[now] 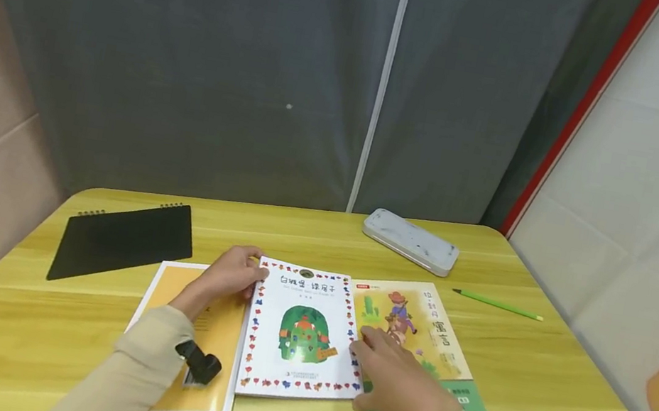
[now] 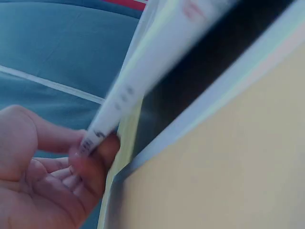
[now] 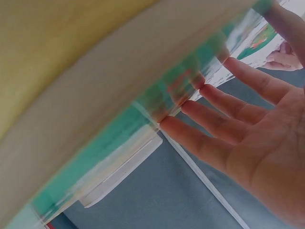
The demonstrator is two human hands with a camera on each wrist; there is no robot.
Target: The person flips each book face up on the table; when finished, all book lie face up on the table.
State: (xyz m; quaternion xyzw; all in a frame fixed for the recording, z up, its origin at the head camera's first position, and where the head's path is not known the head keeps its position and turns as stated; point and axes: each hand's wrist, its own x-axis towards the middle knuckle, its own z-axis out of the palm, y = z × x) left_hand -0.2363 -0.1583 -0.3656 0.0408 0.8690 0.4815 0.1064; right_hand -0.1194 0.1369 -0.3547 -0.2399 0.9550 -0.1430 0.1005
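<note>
The left hand's [image 1: 229, 273] grip pinches a white book [image 1: 305, 335], set between an orange book [image 1: 226, 330] and a yellow-green book [image 1: 442, 345] on the tabletop [image 1: 556, 407]. The right hand [image 1: 397, 380], fingers spread, touches the yellow-green book.

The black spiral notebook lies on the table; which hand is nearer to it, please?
Left: the left hand pinches the white picture book, right of the black spiral notebook; the right hand is farther right, over the yellow-and-green book.
</note>
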